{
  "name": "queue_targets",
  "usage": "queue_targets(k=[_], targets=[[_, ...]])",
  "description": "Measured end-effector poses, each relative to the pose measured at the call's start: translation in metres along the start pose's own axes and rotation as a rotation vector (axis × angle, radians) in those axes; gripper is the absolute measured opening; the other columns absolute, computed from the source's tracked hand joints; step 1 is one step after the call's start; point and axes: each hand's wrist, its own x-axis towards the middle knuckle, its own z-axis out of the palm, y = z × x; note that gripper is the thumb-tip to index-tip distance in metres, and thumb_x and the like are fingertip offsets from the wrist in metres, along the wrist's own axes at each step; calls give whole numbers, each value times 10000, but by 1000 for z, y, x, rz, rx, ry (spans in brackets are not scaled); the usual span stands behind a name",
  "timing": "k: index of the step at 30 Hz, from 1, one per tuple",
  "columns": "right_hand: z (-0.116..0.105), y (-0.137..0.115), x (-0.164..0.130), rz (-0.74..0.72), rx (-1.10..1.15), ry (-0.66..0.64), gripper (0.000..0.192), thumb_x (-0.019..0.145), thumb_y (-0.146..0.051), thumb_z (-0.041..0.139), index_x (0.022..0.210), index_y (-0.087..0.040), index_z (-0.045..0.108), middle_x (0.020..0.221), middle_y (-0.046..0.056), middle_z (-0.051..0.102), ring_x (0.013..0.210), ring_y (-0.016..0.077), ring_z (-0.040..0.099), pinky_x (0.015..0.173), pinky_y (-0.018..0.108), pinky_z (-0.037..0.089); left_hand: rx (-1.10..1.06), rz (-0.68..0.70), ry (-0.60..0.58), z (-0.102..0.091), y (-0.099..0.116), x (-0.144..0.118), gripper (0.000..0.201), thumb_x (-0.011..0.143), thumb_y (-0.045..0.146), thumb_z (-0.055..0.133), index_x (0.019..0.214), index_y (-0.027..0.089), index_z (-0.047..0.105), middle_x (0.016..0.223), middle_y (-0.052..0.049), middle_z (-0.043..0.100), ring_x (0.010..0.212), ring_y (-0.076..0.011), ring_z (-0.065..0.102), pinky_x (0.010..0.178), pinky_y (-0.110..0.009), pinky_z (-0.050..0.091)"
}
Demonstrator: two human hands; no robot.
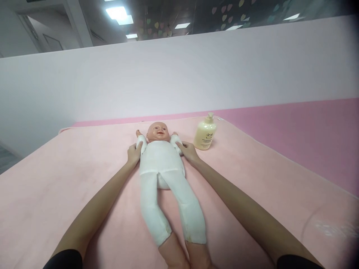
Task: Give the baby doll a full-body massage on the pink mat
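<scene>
A baby doll (162,158) with a white cloth body lies on its back on a pink towel (84,179), head at the far end and feet toward me. Its arms are bent upward beside its head. My left hand (134,154) is closed around the doll's arm on the left side. On the other side, my right hand (188,151) grips the other arm, thumb on top of the white cloth. Just right of that hand stands a pale yellow pump bottle (205,133), upright and apart from my fingers. The doll's feet run out of the bottom of the view.
Behind the towel rises a low white wall (179,74). A pink surface (303,138) shows beyond the towel's right edge. Above the wall are ceiling lights (117,14) and heart-shaped decorations (224,16); a door frame (75,22) is at upper left.
</scene>
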Motion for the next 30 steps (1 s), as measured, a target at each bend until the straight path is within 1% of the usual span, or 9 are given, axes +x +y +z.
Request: queue_targets(k=[3, 6, 10, 14, 16, 20, 23, 26, 30], targets=[[-9, -8, -18, -21, 175, -81, 375, 672, -499, 692, 834, -160, 687, 843, 32, 672, 793, 165, 586, 717, 279, 461, -282, 35, -209, -16, -4, -9, 428, 718, 546, 640, 849, 139, 661, 754, -24, 657, 660, -129, 535, 606, -234, 390], [-18, -15, -36, 9, 266, -139, 373, 621, -393, 756, 927, -184, 708, 967, 46, 694, 913, 195, 613, 855, 349, 479, -422, -17, -356, -32, -9, -20, 476, 586, 381, 789, 982, 136, 692, 999, -94, 701, 894, -200, 623, 768, -294, 475], [-27, -17, -53, 80, 294, -136, 307, 538, -327, 793, 806, -193, 725, 987, 69, 699, 953, 228, 627, 910, 413, 476, -482, -26, -390, -46, -16, -31, 354, 481, 169, 795, 829, 150, 731, 1159, -123, 666, 1166, -259, 561, 991, -382, 434], [-32, -14, -58, 19, 312, -95, 203, 504, -340, 785, 563, -196, 656, 954, 85, 699, 1007, 232, 621, 1000, 409, 421, -462, 22, -376, -49, -15, -35, 114, 507, 128, 741, 565, 154, 646, 1059, -117, 700, 1226, -257, 526, 1065, -414, 381], [-33, -13, -57, 7, 312, -104, 205, 499, -332, 790, 587, -197, 664, 941, 80, 699, 999, 225, 622, 997, 405, 421, -451, 33, -363, -48, -11, -36, 130, 507, 153, 756, 561, 153, 638, 1046, -122, 702, 1208, -257, 539, 1059, -409, 388], [-27, -12, -47, 40, 343, -153, 343, 552, -359, 795, 839, -190, 715, 925, 61, 696, 887, 208, 628, 876, 399, 485, -436, 21, -334, -40, -4, -33, 387, 515, 300, 817, 853, 137, 721, 1082, -134, 690, 1068, -266, 606, 935, -384, 466], [-15, -12, -34, 22, 320, -92, 371, 566, -418, 794, 828, -171, 708, 871, 42, 685, 804, 178, 603, 777, 331, 490, -455, 55, -285, -28, -3, -24, 450, 612, 398, 780, 975, 142, 703, 1017, -91, 699, 915, -207, 621, 806, -303, 478], [-2, -11, -20, -19, 235, 1, 370, 593, -486, 758, 738, -157, 673, 734, 7, 631, 683, 134, 537, 642, 260, 435, -453, 49, -183, -14, -8, -8, 393, 679, 476, 717, 872, 134, 689, 807, -38, 669, 698, -128, 562, 643, -234, 429], [10, -8, -5, -36, 31, 75, 409, 669, -551, 638, 597, -156, 556, 557, -30, 464, 549, 97, 384, 502, 232, 290, -184, -3, -71, -2, -12, 11, 492, 703, 607, 621, 561, 143, 540, 513, 28, 443, 499, -76, 361, 482, -218, 259]])
